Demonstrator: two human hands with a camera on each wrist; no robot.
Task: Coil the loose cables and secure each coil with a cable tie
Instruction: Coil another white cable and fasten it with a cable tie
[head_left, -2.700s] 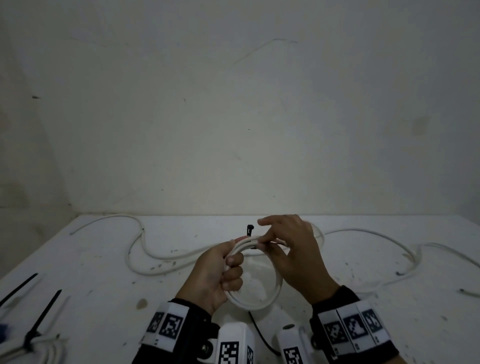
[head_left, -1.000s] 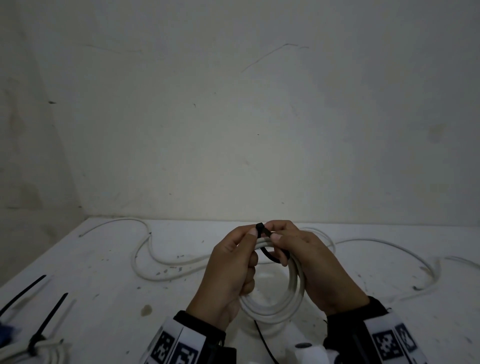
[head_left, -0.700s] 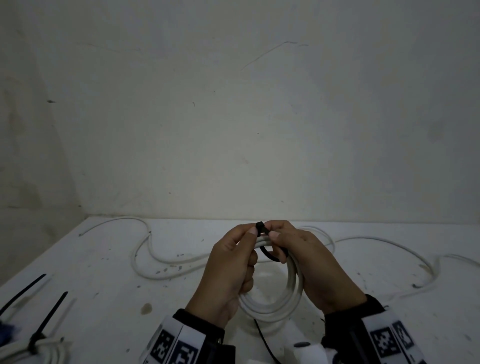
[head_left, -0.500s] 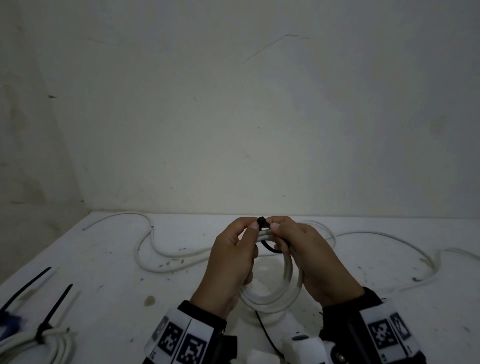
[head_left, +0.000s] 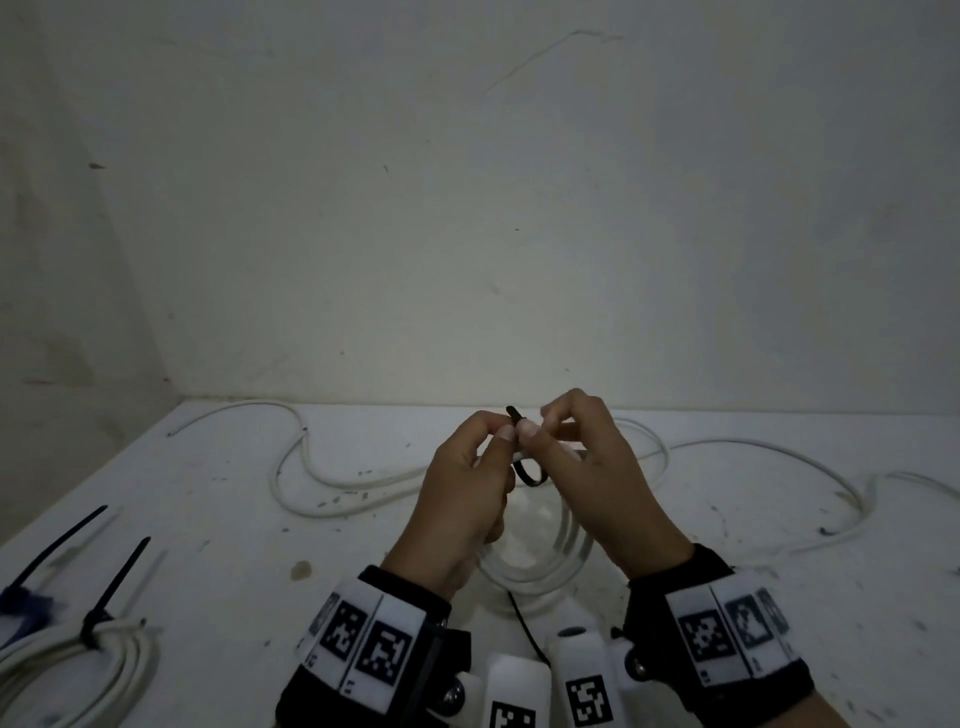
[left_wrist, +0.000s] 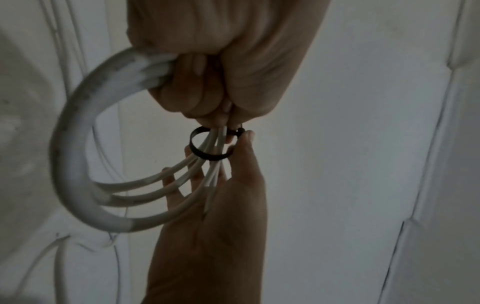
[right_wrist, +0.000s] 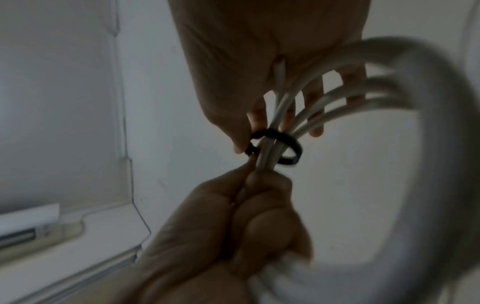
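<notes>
Both hands meet above the bench (head_left: 218, 519) middle: left hand (head_left: 457, 499) fingers curl round the white cable coil (head_left: 540, 566), right hand (head_left: 592, 483) fingers pinch the black cable tie (head_left: 527, 470) looped loosely round its strands. Bare bench lies left and right; wristband markers carry no readable writing.

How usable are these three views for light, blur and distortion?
Head view: dim, sharp enough, the table's far edge looks bowed. Left wrist view: dark, white cable coil smeared on its near arc, black cable tie readable. Right wrist view: blurriest, near coil arc a smear.
</notes>
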